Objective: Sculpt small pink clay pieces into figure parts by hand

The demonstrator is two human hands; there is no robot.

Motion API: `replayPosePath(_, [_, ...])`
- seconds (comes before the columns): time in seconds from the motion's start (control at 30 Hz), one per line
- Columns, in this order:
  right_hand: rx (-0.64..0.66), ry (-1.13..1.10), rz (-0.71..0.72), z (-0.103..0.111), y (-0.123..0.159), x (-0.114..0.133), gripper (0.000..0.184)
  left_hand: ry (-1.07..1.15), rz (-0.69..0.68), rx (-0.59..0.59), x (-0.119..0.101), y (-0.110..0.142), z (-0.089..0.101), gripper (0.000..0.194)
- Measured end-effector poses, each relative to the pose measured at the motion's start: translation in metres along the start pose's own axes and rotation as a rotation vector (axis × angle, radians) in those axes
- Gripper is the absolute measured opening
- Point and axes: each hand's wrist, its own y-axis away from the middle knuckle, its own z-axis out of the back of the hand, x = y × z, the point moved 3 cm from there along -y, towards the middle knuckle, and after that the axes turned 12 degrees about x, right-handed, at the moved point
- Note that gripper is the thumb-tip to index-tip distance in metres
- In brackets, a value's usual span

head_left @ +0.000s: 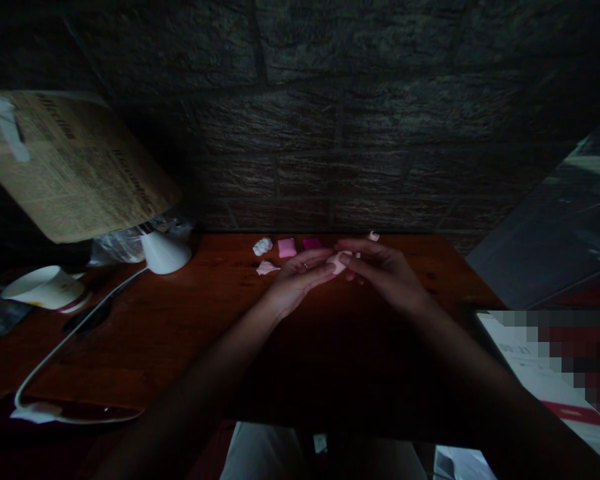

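Both my hands meet above the far part of a dark red wooden table (190, 320). My left hand (300, 277) and my right hand (380, 270) pinch a small pale pink paper piece (339, 261) between their fingertips. A ring shows on a left finger. Just beyond the hands lie a crumpled white scrap (263, 246), a light pink paper square (287, 247), a darker pink square (312, 243), a small pink folded bit (267, 268) and a tiny pink piece (373, 236).
A white lamp base (164, 253) stands at the left, its cable (55, 360) running along the table. A newspaper sheet (75, 167) hangs above it. A white cup (45, 288) sits at the far left. Printed papers (540, 380) lie at the right. A dark brick wall (330, 133) stands behind.
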Motion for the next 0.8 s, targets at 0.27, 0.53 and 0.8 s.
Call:
replayPosePath(0.27, [-0.011,-0.043,-0.011,-0.0019,-0.0006,-0.0016,0.033,-0.107,-0.045,-0.012,0.0041,-0.0014,0.003,0.034])
replayPosePath(0.53, [-0.056,-0.045,-0.039,-0.0009,-0.0006,-0.0039,0.034,-0.245,-0.101,-0.03,0.0012,0.0002,0.0014,0.032])
replayPosePath(0.8, [0.009,-0.041,-0.027,-0.0065,-0.001,-0.0045,0.032,-0.259,-0.052,0.023,0.0012,0.0007,-0.0043,0.023])
